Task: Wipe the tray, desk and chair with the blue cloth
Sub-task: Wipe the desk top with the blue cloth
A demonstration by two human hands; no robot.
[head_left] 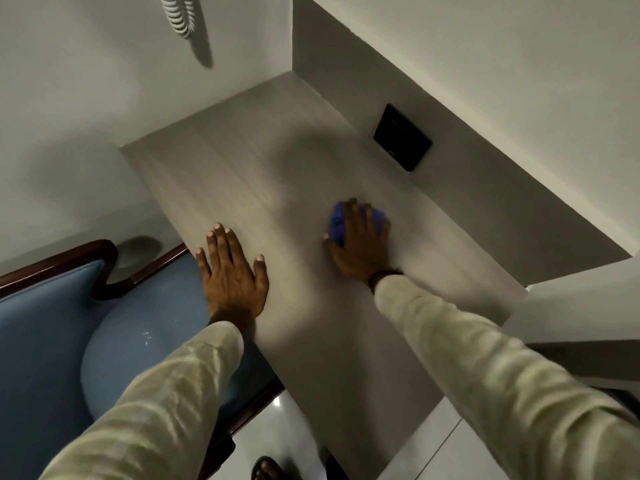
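Note:
A pale wood-grain desk [249, 174] fills the middle of the head view, set into a wall corner. My right hand [360, 244] presses a bunched blue cloth [337, 220] flat onto the desk top, right of centre. My left hand [233, 275] lies flat with fingers spread on the desk's left edge, holding nothing. To the left, partly under the desk edge, stands a chair [45, 327] with blue upholstery and a dark wooden frame. No tray is in view.
A black wall plate [401, 136] sits on the right wall just above the desk. A coiled white cord [178, 15] hangs on the far wall. White glossy floor tiles [277, 431] and a sandalled foot [266, 469] show below the desk's near edge.

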